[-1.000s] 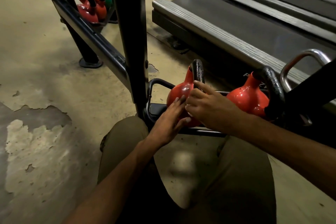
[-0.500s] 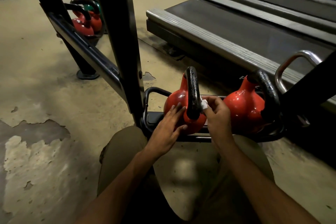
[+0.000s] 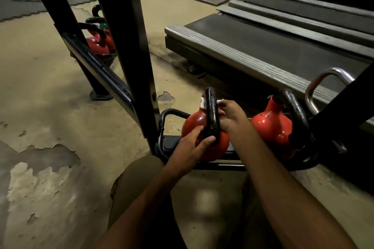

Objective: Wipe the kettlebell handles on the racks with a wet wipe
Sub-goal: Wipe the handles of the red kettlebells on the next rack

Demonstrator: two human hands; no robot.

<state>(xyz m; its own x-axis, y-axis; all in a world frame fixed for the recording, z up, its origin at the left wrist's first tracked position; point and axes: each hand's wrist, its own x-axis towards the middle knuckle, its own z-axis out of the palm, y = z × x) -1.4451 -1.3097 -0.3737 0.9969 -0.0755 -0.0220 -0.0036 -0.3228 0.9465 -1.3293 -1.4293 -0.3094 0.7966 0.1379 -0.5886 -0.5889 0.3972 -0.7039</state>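
Red kettlebell [image 3: 202, 127] held on the lowest shelf of the rack [image 3: 139, 66], a wet wipe [image 3: 220, 101] pressed to its handle [image 3: 211, 115].
The body is gripped by the left hand [image 3: 192, 147], fingers curled, thumb at the handle's base; the wipe is pinched against the handle's upper part by the right hand [image 3: 230, 117]. A second red kettlebell [image 3: 271, 127] is seated just rightward.

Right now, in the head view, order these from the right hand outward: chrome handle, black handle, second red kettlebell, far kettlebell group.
1. Black handle, under the wet wipe in the right hand.
2. Second red kettlebell, just right.
3. Chrome handle, farther right.
4. Far kettlebell group, upper left.
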